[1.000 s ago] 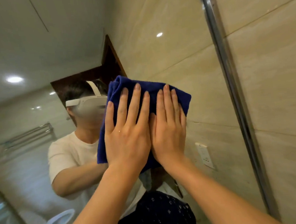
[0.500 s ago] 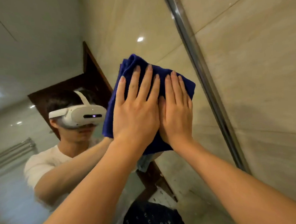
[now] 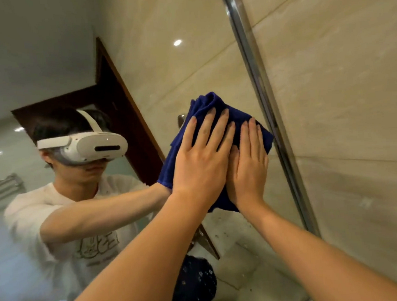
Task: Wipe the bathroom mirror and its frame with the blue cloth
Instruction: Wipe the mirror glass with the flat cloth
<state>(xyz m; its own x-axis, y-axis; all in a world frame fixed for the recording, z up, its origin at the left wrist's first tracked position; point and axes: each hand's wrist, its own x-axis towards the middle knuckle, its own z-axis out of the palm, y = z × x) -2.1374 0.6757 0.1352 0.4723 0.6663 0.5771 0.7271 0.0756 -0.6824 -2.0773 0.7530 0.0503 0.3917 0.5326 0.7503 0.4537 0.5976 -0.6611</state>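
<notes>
While both palms press flat against it, the mirror [image 3: 139, 60] fills the left and middle of the view, its glass running on well to the left of and above the hands, and below them to the bottom of the picture. To the right stands the beige tiled wall [image 3: 343, 116], and between wall and glass runs the metal frame [image 3: 255, 75], a narrow shiny strip slanting from the top edge down toward the lower right. In the glass, a reflected dark wooden door frame [image 3: 123, 103] rises behind the person's reflection, and a small ceiling light [image 3: 177, 42] shows as a bright spot above. The blue cloth [image 3: 213, 107] lies folded and bunched against the glass, its upper end standing clear above the fingertips, its right corner touching or just beside the frame's inner edge; which, I cannot tell. The left hand [image 3: 202, 164] lies open on the cloth with fingers straight and slightly spread, gripping nothing. The right hand [image 3: 249, 170] sits just beside it, thumb side against the left hand, fingers straight and close together, flat on the cloth's right part near the frame. Below the hands, small water specks [image 3: 218, 236] dot the glass.
</notes>
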